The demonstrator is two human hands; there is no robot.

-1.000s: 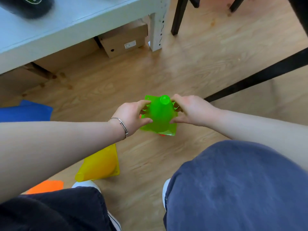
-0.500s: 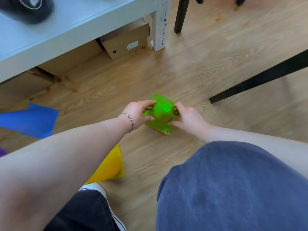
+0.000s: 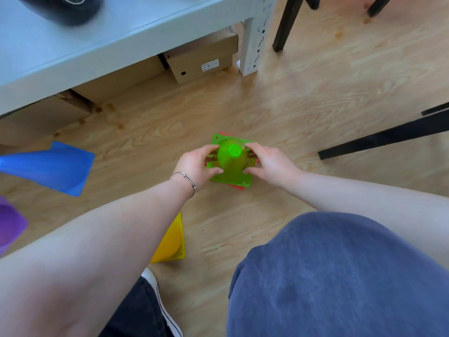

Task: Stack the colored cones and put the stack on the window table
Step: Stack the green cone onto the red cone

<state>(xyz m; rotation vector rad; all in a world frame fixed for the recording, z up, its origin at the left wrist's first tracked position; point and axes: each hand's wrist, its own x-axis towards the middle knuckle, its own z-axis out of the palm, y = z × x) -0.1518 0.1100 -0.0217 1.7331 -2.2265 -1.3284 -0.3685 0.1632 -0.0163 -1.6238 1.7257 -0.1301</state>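
Note:
A bright green cone stands upright on the wooden floor, set over a red-orange cone whose base corners peek out beneath it. My left hand grips the green cone's left side and my right hand grips its right side. A blue cone lies on its side at the left. A purple cone shows at the left edge. A yellow cone lies by my left knee, partly hidden by my forearm.
A pale grey table stands at the back left with a dark cap on it and cardboard boxes underneath. Black chair legs cross the floor at right. My knees fill the bottom.
The green cone has gone down from a tilted hold onto the red-orange cone and now sits flat on the floor. Both hands stayed on it. The view shifted.

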